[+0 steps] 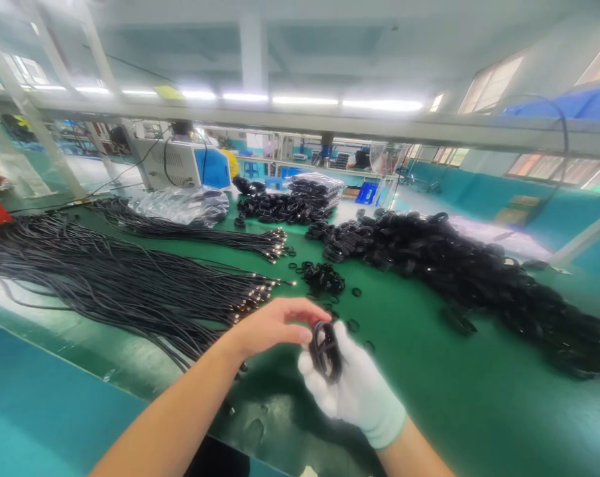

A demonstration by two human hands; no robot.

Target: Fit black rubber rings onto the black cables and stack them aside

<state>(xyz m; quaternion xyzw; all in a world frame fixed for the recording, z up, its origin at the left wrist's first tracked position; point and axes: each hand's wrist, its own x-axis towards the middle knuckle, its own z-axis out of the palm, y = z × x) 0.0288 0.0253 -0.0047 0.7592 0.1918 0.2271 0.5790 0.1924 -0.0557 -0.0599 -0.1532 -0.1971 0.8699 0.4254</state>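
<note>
My right hand, in a white glove, is closed around a coiled black cable in front of me. The coil forms an oval loop with a band across its middle, above the green tabletop. From the left, my bare left hand reaches over with thumb and fingers closed at the coil's upper end. Just beyond my hands lies a small heap of black rings, a few of them scattered loose. Long straight black cables with metal-tipped ends lie to the left.
A large pile of coiled black cables stretches along the right side. Farther back are another heap of coils, stacked bagged coils, clear plastic bags and a white-and-blue machine. A shelf beam crosses above the table.
</note>
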